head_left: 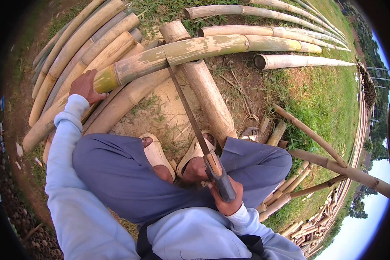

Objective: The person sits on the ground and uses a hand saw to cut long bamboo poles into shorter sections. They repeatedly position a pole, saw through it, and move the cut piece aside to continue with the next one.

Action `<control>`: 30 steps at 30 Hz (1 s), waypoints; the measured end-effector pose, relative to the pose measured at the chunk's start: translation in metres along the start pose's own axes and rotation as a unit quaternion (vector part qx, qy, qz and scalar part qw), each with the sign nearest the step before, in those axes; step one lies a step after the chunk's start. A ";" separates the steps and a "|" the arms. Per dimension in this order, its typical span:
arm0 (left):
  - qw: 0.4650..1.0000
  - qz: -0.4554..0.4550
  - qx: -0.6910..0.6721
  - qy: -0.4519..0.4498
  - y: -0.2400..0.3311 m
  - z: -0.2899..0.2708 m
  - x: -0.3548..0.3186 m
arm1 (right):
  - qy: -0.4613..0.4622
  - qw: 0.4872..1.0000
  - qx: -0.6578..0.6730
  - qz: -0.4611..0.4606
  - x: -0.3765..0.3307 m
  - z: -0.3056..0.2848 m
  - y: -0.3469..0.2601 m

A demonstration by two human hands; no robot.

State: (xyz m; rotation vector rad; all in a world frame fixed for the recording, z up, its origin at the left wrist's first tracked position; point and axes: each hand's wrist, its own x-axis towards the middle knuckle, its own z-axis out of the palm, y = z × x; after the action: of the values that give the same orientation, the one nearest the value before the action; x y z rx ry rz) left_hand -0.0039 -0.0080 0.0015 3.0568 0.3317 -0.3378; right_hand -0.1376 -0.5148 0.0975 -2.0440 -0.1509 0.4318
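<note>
We see the fingers of the right hand [227, 193] wrapped closely around the dark grip of a saw [186, 104], while those of the left hand [87, 86] curl over a green-tinged bamboo pole [212, 48], spread wide by its girth beside a yellowish node. The saw's blade meets this pole to the right of the left hand; we cannot tell how deep it sits. If the left hand's hold slackens, we think the round pole could roll and pinch or twist the blade. A skipped stroke is another worry, since the smooth skin offers little bite and the left hand is bare. The pole lies across a thick bamboo log [208, 95], with the blade just left of that crossing, so we judge that the left part could sag, bind the saw or split the wall as the cut deepens. Below, the saw slants over the ground between the knees, close to the sandals [152, 152], whose open fronts leave toes exposed; a sudden breakthrough might drop the blade toward them. Farther out, the pole's right end reaches toward other bamboo poles [307, 61], and a knock there could jolt the piece being held.
</note>
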 end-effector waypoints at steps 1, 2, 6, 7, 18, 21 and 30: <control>1.000 0.001 0.001 0.005 0.003 0.003 0.003 | 0.005 1.000 -0.001 0.015 0.000 -0.004 -0.006; 1.000 0.000 0.004 0.012 0.005 0.003 0.003 | 0.008 1.000 0.001 0.027 -0.001 -0.007 -0.011; 0.999 0.019 0.010 0.036 0.007 -0.004 0.013 | -0.027 0.999 0.008 -0.018 0.005 0.002 0.003; 0.999 0.026 0.006 0.045 -0.001 0.003 0.014 | -0.022 0.997 0.039 -0.057 0.007 0.005 0.008; 1.000 0.025 -0.014 0.004 -0.002 0.003 0.002 | 0.071 0.995 0.016 -0.064 0.034 0.016 0.003; 1.000 0.021 -0.013 0.003 0.004 0.003 0.008 | 0.038 0.997 0.050 -0.038 0.151 0.057 0.010; 0.999 0.006 -0.022 -0.031 -0.002 -0.007 0.007 | 0.002 0.998 0.058 -0.015 0.146 0.065 0.011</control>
State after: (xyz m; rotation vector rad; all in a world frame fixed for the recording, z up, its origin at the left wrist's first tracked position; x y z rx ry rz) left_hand 0.0037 -0.0039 0.0071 2.9966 0.3139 -0.4164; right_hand -0.0266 -0.4257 0.0246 -1.9264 -0.1506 0.4078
